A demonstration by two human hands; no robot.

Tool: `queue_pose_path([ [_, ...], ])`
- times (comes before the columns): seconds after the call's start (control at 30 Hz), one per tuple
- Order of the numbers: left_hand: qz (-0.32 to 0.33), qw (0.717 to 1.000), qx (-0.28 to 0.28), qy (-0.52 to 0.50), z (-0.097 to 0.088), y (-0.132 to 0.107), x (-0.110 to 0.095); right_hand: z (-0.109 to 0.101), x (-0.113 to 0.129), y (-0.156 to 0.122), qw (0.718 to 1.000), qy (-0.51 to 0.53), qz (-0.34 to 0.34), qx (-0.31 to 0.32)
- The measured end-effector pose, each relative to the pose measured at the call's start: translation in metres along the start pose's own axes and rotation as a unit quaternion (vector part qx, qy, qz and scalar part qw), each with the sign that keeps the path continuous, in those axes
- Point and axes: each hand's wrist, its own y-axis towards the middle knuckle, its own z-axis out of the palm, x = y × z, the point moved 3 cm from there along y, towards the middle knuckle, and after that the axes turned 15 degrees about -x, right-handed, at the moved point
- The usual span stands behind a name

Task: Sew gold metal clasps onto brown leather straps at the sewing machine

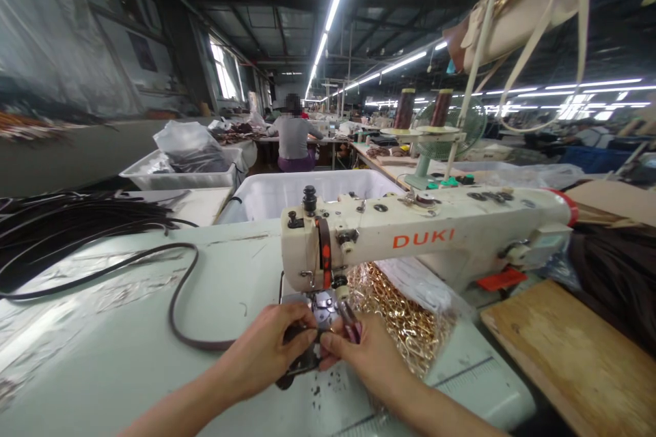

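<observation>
My left hand (266, 348) and my right hand (366, 355) meet below the needle of a cream sewing machine (425, 235). Both pinch the end of a dark leather strap (177, 300) that loops away to the left across the table. The right hand also grips small pink-handled snips (352, 328). The strap end lies on the needle plate under the presser foot (322, 304). A clear bag of gold chain links (404, 314) lies just right of the hands, under the machine arm.
A pile of dark straps (66, 225) covers the table's left. A wooden board (568, 355) lies at right, dark material (615, 273) beyond it. White bins (307, 194) stand behind the machine. A person sits farther back (293, 140). A cream handbag (517, 7) hangs above.
</observation>
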Motion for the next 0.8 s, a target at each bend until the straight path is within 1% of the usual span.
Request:
queue_pose_path([
  [0.03, 0.017, 1.000, 0.017, 0.020, -0.002, 0.005, 0.002, -0.003, 0.003, 0.004, 0.997, -0.072, -0.021, 0.001],
  [0.07, 0.033, 0.998, 0.035, 0.033, -0.002, 0.011, 0.006, -0.006, 0.006, 0.008, 0.986, -0.156, -0.059, -0.004],
  [0.13, 0.061, 0.995, 0.072, 0.045, -0.001, 0.022, 0.014, -0.012, 0.013, 0.016, 0.941, -0.292, -0.171, -0.004],
  [0.17, 0.074, 0.992, 0.088, 0.048, 0.000, 0.027, 0.018, -0.013, 0.014, 0.020, 0.917, -0.326, -0.229, 0.010],
  [0.23, 0.106, 0.986, 0.117, 0.060, 0.004, 0.035, 0.025, -0.012, 0.012, 0.026, 0.875, -0.346, -0.331, 0.074],
  [0.3, 0.134, 0.979, 0.133, 0.075, 0.007, 0.039, 0.027, -0.009, 0.006, 0.029, 0.831, -0.360, -0.401, 0.139],
  [0.33, 0.145, 0.976, 0.137, 0.083, 0.008, 0.041, 0.028, -0.008, 0.003, 0.030, 0.807, -0.377, -0.426, 0.156],
  [0.4, 0.161, 0.972, 0.138, 0.097, 0.010, 0.041, 0.027, -0.005, 0.000, 0.030, 0.764, -0.418, -0.461, 0.172],
  [0.47, 0.168, 0.971, 0.127, 0.111, 0.010, 0.040, 0.025, -0.003, 0.000, 0.030, 0.735, -0.447, -0.476, 0.181],
  [0.5, 0.167, 0.972, 0.115, 0.118, 0.010, 0.038, 0.024, -0.003, 0.000, 0.029, 0.729, -0.455, -0.477, 0.186],
  [0.57, 0.153, 0.976, 0.072, 0.135, 0.009, 0.032, 0.023, -0.003, 0.002, 0.030, 0.729, -0.459, -0.471, 0.190],
  [0.63, 0.131, 0.979, 0.010, 0.155, 0.007, 0.021, 0.024, -0.003, 0.004, 0.031, 0.739, -0.454, -0.460, 0.189],
  [0.7, 0.128, 0.976, -0.060, 0.166, 0.006, 0.006, 0.025, -0.003, 0.004, 0.032, 0.751, -0.443, -0.453, 0.185],
  [0.73, 0.135, 0.974, -0.081, 0.164, 0.008, -0.003, 0.025, -0.003, 0.004, 0.033, 0.756, -0.440, -0.449, 0.184],
  [0.8, 0.177, 0.968, -0.098, 0.145, 0.015, -0.019, 0.025, -0.004, 0.005, 0.032, 0.760, -0.440, -0.444, 0.178],
])
